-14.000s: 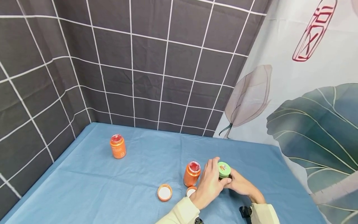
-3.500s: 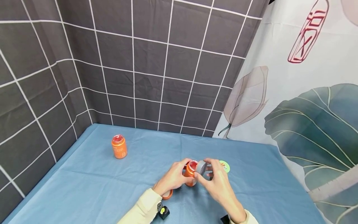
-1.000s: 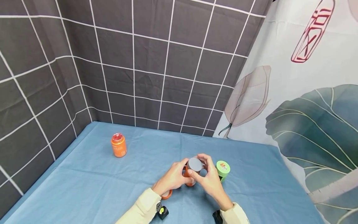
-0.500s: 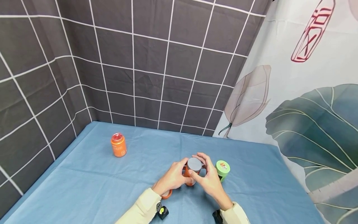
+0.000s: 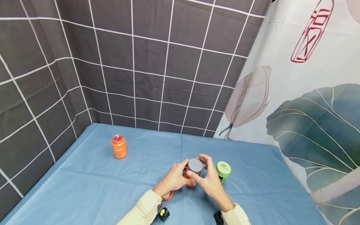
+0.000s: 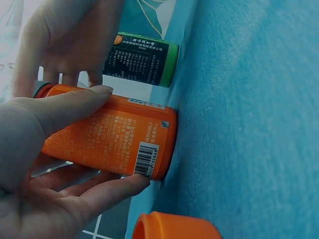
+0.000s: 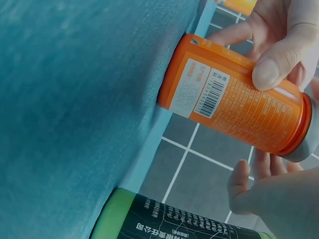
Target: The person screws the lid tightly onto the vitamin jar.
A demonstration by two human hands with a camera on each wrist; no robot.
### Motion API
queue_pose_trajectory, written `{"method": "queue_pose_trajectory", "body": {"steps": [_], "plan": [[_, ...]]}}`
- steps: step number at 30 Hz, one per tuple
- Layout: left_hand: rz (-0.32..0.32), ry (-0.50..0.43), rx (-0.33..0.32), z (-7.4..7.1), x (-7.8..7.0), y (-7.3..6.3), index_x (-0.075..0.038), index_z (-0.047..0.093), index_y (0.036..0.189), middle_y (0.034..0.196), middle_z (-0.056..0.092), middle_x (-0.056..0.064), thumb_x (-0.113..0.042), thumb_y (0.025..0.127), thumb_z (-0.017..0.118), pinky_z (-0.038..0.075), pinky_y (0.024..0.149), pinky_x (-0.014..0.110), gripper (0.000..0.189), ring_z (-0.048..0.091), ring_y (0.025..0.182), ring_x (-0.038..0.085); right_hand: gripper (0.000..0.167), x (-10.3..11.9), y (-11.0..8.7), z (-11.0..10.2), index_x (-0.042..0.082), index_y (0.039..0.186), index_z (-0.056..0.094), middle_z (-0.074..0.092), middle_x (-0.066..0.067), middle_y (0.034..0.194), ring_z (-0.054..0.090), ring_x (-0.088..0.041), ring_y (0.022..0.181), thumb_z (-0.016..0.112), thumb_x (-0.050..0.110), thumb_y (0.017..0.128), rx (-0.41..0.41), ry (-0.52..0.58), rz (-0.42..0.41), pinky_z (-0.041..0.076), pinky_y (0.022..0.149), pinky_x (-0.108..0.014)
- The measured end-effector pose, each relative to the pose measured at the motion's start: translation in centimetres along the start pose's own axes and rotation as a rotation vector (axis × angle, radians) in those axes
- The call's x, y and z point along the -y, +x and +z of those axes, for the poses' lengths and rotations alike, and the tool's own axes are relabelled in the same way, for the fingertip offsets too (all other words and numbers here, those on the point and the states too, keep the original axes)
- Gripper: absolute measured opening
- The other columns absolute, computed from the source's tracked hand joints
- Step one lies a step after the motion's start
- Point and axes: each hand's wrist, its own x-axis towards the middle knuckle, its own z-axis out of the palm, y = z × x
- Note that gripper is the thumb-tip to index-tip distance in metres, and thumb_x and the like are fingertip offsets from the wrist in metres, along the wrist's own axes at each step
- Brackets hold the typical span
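My left hand point(image 5: 174, 178) grips the upright orange bottle point(image 6: 114, 130) by its body, with the thumb along one side. A round grey lid point(image 5: 195, 165) sits over the bottle's mouth, looking level from above. My right hand point(image 5: 209, 178) holds this lid by its edge, thumb at the front and fingers behind. In the right wrist view the lid point(image 7: 304, 142) meets the orange neck; whether it is seated fully I cannot tell. The bottle's base rests on the blue cloth. Just right of my right hand stands a dark bottle with a green lid point(image 5: 223, 168).
A second orange bottle point(image 5: 119, 147), uncapped with red at its mouth, stands at the back left. An orange lid point(image 5: 167, 196) lies beside my left wrist, partly hidden. Blue cloth point(image 5: 92, 187) covers the table; a dark gridded curtain point(image 5: 149, 56) hangs behind it.
Earlier both hands were at the green-lidded bottle; later the grey lid was tilted beside the open orange bottle. Now it sits on the mouth. Over the last second the hands have barely moved.
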Motion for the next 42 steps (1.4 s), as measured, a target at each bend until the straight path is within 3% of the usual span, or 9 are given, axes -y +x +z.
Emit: {"method": "queue_pose_trajectory", "body": {"steps": [5,13,28,36,42], "plan": [[-0.007,0.031,-0.002,0.12,0.04,0.02,-0.021,0.052,0.116,0.102,0.062,-0.008,-0.025,0.072,0.078,0.047,0.077,0.025,0.051,0.056,0.087,0.003,0.058,-0.31,-0.11,0.06,0.009,0.129,0.039,0.053,-0.009,0.125,0.046,-0.025,0.115,0.07,0.013,0.079,0.0,0.03,-0.054,0.036,0.087,-0.04],[-0.004,0.025,-0.009,0.04,0.09,0.1,-0.021,0.052,0.118,0.104,0.062,-0.006,-0.022,0.072,0.078,0.048,0.077,0.028,0.054,0.056,0.087,0.004,0.049,-0.71,0.06,-0.26,-0.002,0.124,0.04,0.053,-0.013,0.123,0.047,-0.03,0.112,0.063,0.004,0.082,0.023,0.044,-0.169,0.038,0.085,-0.038],[-0.001,0.009,0.005,-0.09,0.07,0.02,-0.023,0.051,0.121,0.107,0.061,-0.008,-0.023,0.072,0.077,0.047,0.082,0.028,0.055,0.056,0.093,0.004,0.05,-0.31,0.1,-0.15,0.003,0.122,0.046,0.053,-0.01,0.118,0.049,-0.024,0.106,0.071,0.014,0.079,-0.025,0.035,-0.047,0.039,0.084,-0.041],[0.005,0.05,-0.011,0.09,0.07,0.0,-0.02,0.052,0.117,0.102,0.063,-0.006,-0.023,0.07,0.078,0.048,0.076,0.025,0.054,0.057,0.085,0.002,0.043,-0.82,0.03,-0.4,-0.002,0.123,0.043,0.052,-0.012,0.122,0.045,-0.03,0.112,0.06,0.002,0.085,-0.011,-0.001,-0.22,0.037,0.084,-0.039],[0.008,0.064,-0.02,0.16,0.14,-0.09,-0.019,0.052,0.118,0.101,0.063,-0.005,-0.022,0.07,0.079,0.047,0.075,0.024,0.056,0.056,0.083,0.002,0.039,-0.99,0.06,-0.41,-0.004,0.12,0.044,0.056,-0.014,0.118,0.047,-0.029,0.109,0.058,-0.003,0.084,-0.003,0.025,-0.253,0.036,0.084,-0.037]]}}
